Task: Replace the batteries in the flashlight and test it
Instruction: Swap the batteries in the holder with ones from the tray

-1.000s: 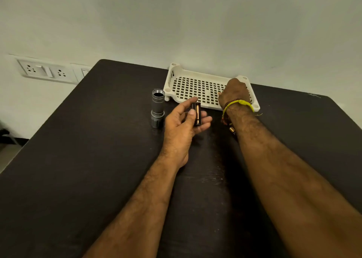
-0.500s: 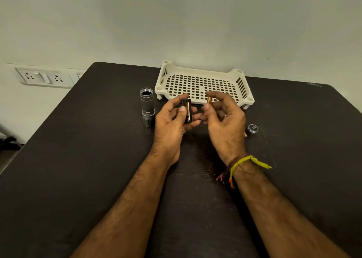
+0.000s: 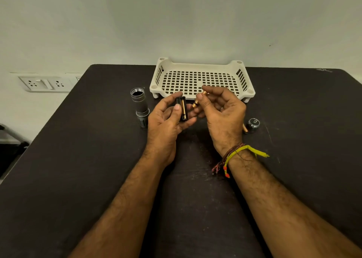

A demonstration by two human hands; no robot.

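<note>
My left hand grips a small black battery holder with one gold battery seated in it. My right hand pinches a loose gold battery between thumb and fingers, just right of the holder and apart from it. The grey flashlight body stands on the black table with its open end up, to the left of my left hand. The flashlight's tail cap lies on the table right of my right hand, with another gold battery beside it.
A white perforated plastic tray sits at the table's far edge, just behind my hands. A wall socket panel is on the wall to the left. A dark object stands off the table's left edge.
My right hand came back from the tray holding a gold battery and now holds it close to the holder. The left hand has kept hold of the holder throughout.
</note>
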